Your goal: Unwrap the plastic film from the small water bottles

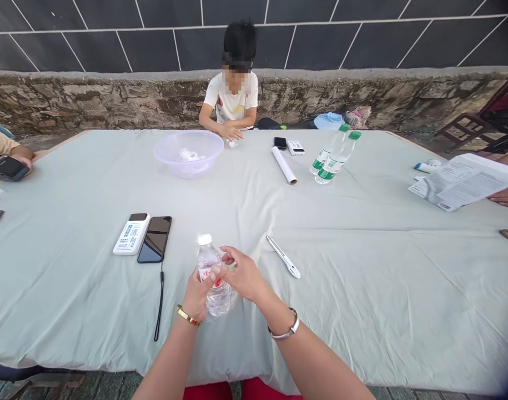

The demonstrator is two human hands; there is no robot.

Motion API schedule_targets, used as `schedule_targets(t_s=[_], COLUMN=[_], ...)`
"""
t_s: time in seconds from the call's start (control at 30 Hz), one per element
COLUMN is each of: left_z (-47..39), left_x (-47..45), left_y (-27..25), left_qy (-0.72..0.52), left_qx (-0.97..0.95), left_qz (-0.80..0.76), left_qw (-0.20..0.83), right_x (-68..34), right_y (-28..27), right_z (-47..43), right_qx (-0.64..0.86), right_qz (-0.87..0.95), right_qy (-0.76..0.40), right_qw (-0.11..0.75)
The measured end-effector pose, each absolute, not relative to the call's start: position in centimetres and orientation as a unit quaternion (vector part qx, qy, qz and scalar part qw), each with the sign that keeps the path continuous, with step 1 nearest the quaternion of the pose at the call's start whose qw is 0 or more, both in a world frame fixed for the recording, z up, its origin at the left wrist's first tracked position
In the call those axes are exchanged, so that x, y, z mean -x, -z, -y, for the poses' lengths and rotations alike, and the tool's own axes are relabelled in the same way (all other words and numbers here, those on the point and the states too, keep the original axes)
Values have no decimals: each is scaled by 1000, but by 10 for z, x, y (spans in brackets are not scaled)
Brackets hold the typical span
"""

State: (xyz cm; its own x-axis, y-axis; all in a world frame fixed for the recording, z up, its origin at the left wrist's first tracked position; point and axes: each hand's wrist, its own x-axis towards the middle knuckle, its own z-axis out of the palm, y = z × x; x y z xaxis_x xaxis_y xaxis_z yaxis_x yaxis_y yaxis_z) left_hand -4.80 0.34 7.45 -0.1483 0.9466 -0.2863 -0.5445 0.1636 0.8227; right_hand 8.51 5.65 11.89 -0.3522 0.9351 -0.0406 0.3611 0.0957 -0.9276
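A small clear water bottle (219, 303) with a white cap and a red-and-white label tilts slightly over the near part of the table. My left hand (196, 294) is wrapped round its left side, thumb across the label. From the right, my right hand (246, 276) has its thumb on the label and its fingers curled at the bottle's side. Crinkled clear plastic seems to show beside the bottle, partly hidden by that hand. A white-and-grey utility knife (283, 256) lies to the right of my hands. Left of the bottle are a black phone (155, 239) with a wrist strap and a white power bank (131, 234).
Across the cloth-covered table (362, 266) sits a person (232, 100), hands on a small clear object. Nearby stand a purple basin (190, 169) holding white material, a white roll (283, 165) and two green-capped bottles (331, 169). Papers (466, 180) are at right; another person's hand (24, 158) is at left.
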Motion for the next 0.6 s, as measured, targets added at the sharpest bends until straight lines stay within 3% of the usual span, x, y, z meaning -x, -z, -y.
schedule_targets(t_s=[0.1, 0.2, 0.3, 0.43, 0.6], left_z=[0, 1, -5, -22, -32], left_x=[47, 49, 50, 62, 96], left_y=[-71, -70, -70, -67, -61], left_qy=[-576, -577, -605, -664, -690], left_qx=[-303, -317, -223, -15, 34], left_qz=[-515, -496, -476, -501, -495], left_qw=[557, 566, 598, 555, 526], right_x=[-77, -81, -90, -102, -119], right_y=[-124, -125, -130, -141, -145], right_z=[-58, -56, -51, -45, -58], right_qx=[464, 443, 423, 424, 445], right_qz=[653, 615, 614, 628, 585], right_qy=[-536, -582, -569, -518, -483], right_qw=[267, 295, 347, 396, 476])
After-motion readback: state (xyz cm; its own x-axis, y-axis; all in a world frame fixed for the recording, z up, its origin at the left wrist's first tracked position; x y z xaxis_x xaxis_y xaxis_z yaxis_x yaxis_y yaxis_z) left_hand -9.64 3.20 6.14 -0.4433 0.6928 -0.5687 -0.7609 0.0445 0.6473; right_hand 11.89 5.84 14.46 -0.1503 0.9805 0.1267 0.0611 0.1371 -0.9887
